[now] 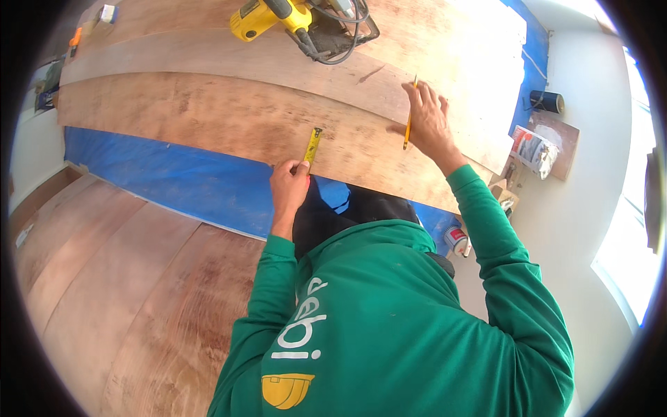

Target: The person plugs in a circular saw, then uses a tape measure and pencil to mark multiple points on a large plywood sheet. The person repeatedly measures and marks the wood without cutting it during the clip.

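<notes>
My left hand (288,187) is closed on a tape measure at the near edge of a wooden board (229,104). Its short yellow blade (314,146) lies out across the board, pointing away from me; the case is mostly hidden by my fingers. Further right, my right hand (432,125) is over the boards with a yellow pencil (408,131) held at its fingers. The pencil stands nearly in line with my view, one end away from me. Its fingers are bent and partly spread.
A yellow circular saw (306,28) with a dark cord rests on the boards at the far side. Blue sheeting (180,181) shows beneath their near edge. Stained tins (533,149) and a dark cylinder (547,101) stand at right. More wooden sheets (118,278) lie at lower left.
</notes>
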A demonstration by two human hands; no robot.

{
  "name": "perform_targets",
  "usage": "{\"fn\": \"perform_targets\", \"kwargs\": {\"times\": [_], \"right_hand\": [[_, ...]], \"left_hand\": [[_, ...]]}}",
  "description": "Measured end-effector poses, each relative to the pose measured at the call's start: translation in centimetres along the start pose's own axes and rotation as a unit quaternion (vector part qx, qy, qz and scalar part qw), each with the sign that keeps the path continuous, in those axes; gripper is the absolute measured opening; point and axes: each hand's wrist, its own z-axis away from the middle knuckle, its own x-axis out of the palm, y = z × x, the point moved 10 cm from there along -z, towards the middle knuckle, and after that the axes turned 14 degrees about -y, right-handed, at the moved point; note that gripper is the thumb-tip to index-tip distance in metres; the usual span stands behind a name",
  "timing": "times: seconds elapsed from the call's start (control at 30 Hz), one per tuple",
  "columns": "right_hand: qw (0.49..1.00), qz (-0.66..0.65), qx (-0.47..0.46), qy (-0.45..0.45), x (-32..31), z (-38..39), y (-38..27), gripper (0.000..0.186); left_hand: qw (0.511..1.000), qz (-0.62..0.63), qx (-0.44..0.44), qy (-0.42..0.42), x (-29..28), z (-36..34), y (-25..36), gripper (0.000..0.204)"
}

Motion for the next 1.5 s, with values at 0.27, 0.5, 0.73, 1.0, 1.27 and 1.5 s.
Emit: {"fn": "perform_targets", "kwargs": {"times": [0.27, 0.5, 0.73, 1.0, 1.27, 1.5], "right_hand": [[0.998, 0.005, -0.056, -0.028, 2.6, -2.4, 4.6, 0.111], [0.998, 0.029, -0.059, 0.002, 1.3, -4.0, 5.9, 0.108], [0.999, 0.034, -0.035, -0.018, -1.6, -7.3, 7.7, 0.115], [0.977, -0.194, 0.013, 0.088, -1.8, -2.5, 11.1, 0.086], [0.96, -0.206, 0.153, 0.116, 7.1, 12.9, 16.3, 0.065], [0.992, -0.106, 0.058, 0.025, 14.3, 16.2, 8.8, 0.062]], "left_hand": [[0.998, 0.009, -0.06, -0.005, -3.5, 0.5, -3.9, 0.031], [0.998, 0.008, -0.064, -0.026, -2.9, 0.1, -1.5, 0.032], [0.986, 0.071, -0.094, -0.12, 1.2, -1.0, 1.3, 0.033], [0.99, 0.019, -0.034, -0.134, 5.3, 0.6, 2.6, 0.032], [0.988, 0.108, -0.089, -0.068, 6.2, 3.9, -2.8, 0.03], [0.98, 0.125, -0.152, -0.025, 0.5, 5.3, -6.4, 0.031]]}}
